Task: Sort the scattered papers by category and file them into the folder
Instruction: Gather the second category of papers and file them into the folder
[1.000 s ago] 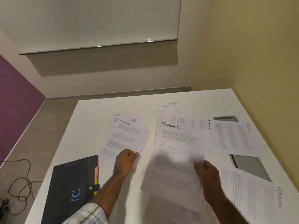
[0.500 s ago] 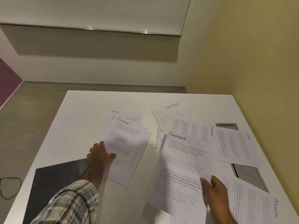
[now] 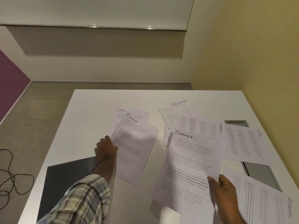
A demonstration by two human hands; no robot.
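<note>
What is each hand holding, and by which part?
The right hand pinches the nearest FINANCE sheet at its right edge, low down. The left hand touches the left edge of the pile; a grip cannot be told.

Left plaid sleeve [image 3: 84, 201], just right of dark folder [image 3: 64, 183], cream ground, grey-blue and dark checks, cuff short of wrist, right forearm [image 3: 233, 214] uncovered.

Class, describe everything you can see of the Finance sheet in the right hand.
The Finance sheet is white paper, "FINANCE" handwritten at its top left, printed paragraphs below, some lines bold. It looks flat, raised off the table, overlapping other papers. The right hand pinches its lower right edge.
</note>
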